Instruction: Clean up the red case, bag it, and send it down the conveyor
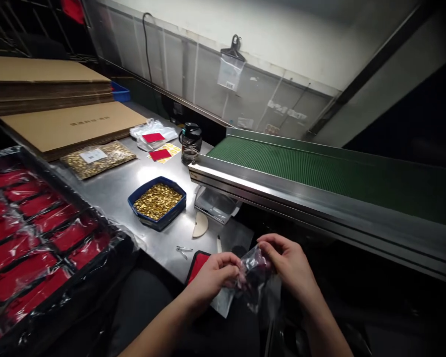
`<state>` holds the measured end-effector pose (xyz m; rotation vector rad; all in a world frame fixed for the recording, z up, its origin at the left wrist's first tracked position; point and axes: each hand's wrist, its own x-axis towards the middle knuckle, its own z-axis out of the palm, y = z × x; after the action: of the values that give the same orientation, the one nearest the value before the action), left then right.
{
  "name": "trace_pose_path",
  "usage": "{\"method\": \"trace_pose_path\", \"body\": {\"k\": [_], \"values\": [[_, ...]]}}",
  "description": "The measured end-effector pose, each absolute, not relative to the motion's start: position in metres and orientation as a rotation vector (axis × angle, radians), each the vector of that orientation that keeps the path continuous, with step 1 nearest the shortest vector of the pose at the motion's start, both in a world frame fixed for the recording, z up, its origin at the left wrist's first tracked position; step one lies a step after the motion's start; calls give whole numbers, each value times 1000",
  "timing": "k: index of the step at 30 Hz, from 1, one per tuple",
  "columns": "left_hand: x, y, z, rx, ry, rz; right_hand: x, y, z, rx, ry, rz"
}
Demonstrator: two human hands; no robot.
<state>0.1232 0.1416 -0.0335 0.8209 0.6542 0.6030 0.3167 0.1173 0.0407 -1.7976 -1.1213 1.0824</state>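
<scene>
Both hands pinched on clear plastic bag point(254, 277), held over lap below tabletop point(134, 183) edge; left hand point(215, 272) at one side, right hand point(288, 263) at top; film looks light, limp, slippery; grip near the rim.

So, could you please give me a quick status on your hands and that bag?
Left hand and right hand both gripping the clear plastic bag. Bag held over the lap, off the steel table. Nothing blocking.
</scene>
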Motion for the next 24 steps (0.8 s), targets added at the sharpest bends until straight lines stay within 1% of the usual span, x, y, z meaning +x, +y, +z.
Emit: {"method": "trace_pose_path", "body": {"k": [3,6,9,12,15,17,21,24], "values": [[120,136,-37,673,674,571,334,101,32,-1704,-1067,1357],[116,136,-40,653,726,573,341,78,16,-1555,-925,1685],[113,138,-44,744,765,565,337,54,-4,-1367,-682,1835],[113,139,-48,911,812,572,325,33,-17,-1157,-458,1840],[113,139,-49,1092,873,619,313,21,-19,-1011,-404,1813],[113,139,-48,1192,893,637,308,19,-18,-1108,-406,1734],[113,140,-48,1264,895,608,309,21,-20,-1490,-456,1537],[116,143,-55,1219,923,601,309,22,-25,-1568,-485,1468]]}}
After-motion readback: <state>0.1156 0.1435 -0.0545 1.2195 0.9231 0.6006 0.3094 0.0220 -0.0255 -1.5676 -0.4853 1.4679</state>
